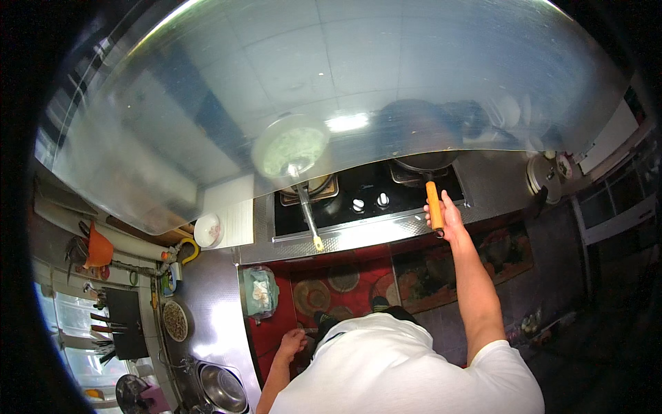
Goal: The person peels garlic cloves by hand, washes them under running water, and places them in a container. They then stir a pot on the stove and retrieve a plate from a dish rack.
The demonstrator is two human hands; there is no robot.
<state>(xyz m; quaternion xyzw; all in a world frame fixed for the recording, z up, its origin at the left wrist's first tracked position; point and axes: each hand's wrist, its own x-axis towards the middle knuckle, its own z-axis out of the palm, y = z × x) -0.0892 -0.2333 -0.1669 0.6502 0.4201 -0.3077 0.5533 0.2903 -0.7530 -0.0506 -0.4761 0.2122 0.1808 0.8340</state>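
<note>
My right hand [448,216] is at the wooden handle [434,204] of a dark pan [425,161] on the right burner, palm and fingers along the handle's right side, thumb raised. Whether the fingers close round it is hard to tell. The range hood hides the pan's far part. My left hand [294,342] hangs low beside my body, fingers curled, with nothing visible in it. On the left burner stands a pot whose metal handle [306,207] points towards me; the hood's edge covers most of it. Two white knobs [382,200] sit on the black glass hob [341,212].
The steel range hood [362,62] overhangs the hob. Left of it are a white bowl [207,230], a bowl of small brownish pieces [176,321] and a sink with a steel basin [223,388]. Lidded pots [543,176] stand right. A lined bin [260,292] is below the counter.
</note>
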